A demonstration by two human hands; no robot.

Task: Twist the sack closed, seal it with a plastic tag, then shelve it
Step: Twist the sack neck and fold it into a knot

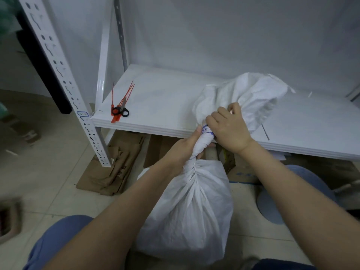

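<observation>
Head camera view, looking down past two bare forearms at a white woven sack [187,207] standing on the tiled floor between the person's knees, just in front of a white metal shelf [155,106].

The sack's neck is wound into a tight rope. The left hand [185,147] wraps this rope from below, fingers curled shut around it and thumb lying along the cloth, likely to keep the twist from slipping back. Directly above those fingers, the right hand [228,125] closes in a fist over the top of the twist, knuckles up and wrist bent downward, as if turning it. Beyond the right fingers, the loose mouth of the sack flares open and rests on the shelf board.

Well to the left of both hands, near the shelf's front corner, lie red plastic tags [121,102] with black-handled scissors [120,111] on top of them, seemingly kept within reach for sealing. Sealing and shelving remain undone.
</observation>
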